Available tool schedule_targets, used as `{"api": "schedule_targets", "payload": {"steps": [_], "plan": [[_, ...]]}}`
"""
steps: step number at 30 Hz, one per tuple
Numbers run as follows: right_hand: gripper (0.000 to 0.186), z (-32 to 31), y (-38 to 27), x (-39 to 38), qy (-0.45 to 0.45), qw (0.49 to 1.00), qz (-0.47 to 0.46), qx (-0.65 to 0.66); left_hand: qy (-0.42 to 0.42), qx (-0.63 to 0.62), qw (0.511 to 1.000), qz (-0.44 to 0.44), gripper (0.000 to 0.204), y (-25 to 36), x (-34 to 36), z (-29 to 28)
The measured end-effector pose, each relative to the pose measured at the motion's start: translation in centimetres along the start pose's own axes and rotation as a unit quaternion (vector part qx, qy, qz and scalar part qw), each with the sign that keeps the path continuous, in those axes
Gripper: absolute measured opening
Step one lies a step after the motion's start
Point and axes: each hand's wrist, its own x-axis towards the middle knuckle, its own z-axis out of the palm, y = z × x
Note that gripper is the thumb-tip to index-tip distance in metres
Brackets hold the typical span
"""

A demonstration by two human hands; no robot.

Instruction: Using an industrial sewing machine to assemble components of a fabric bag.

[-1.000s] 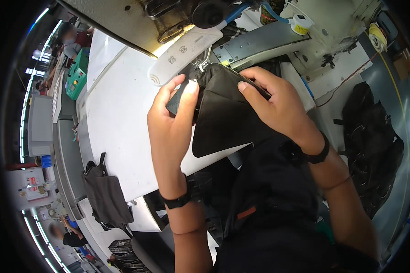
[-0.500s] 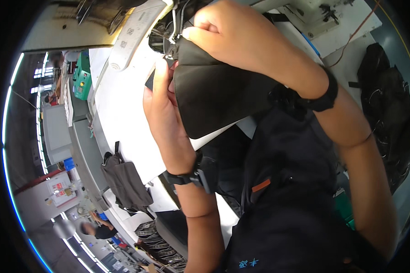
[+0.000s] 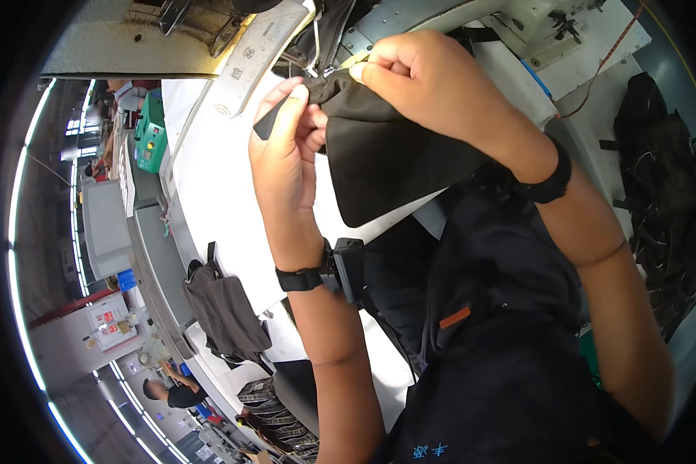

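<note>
Dark cloth (image 3: 398, 164) has left hand (image 3: 281, 158) clamped on its upper-left end, right hand (image 3: 450, 97) pinching the zipper (image 3: 341, 69) edge: keep tension even, folds smoothed out.

Two hands (image 3: 282, 162) (image 3: 448, 93), two wristbands (image 3: 300, 280) (image 3: 551, 182) (one apiece), one brown tag (image 3: 455, 317).

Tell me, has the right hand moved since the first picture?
Yes. Against the machine's grey metal plate, the right hand has moved up and left in the view, closer to it.
</note>
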Motion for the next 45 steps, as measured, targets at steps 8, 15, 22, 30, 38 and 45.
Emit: {"api": "schedule_targets", "payload": {"steps": [8, 15, 22, 30, 38, 45], "plan": [[0.038, -1.6, -0.4, 1.7, -0.032, 0.997, -0.022, -0.066, 0.013, -0.004, 1.000, 0.001, 0.022, 0.0, 0.2, 1.2], [0.040, -1.9, -0.9, 1.8, -0.064, 0.995, 0.016, -0.073, 0.018, -0.034, 0.999, -0.004, 0.015, 0.2, -0.1, 1.4], [0.040, -1.9, -1.2, 2.0, -0.057, 0.993, 0.000, -0.107, 0.024, -0.028, 0.999, -0.002, 0.016, 0.2, 0.1, 1.5], [0.035, -2.5, -1.4, 2.0, -0.077, 0.992, 0.012, -0.096, 0.034, 0.005, 0.999, 0.000, 0.016, 0.0, 0.4, 1.7], [0.027, -3.6, -3.0, 2.9, -0.108, 0.981, -0.009, -0.159, 0.019, -0.009, 1.000, -0.014, 0.018, 0.5, 0.8, 1.7], [0.030, -2.9, -2.2, 3.4, -0.093, 0.978, -0.018, -0.186, 0.037, -0.003, 0.999, -0.002, 0.017, 0.4, 1.2, 1.9]]}}
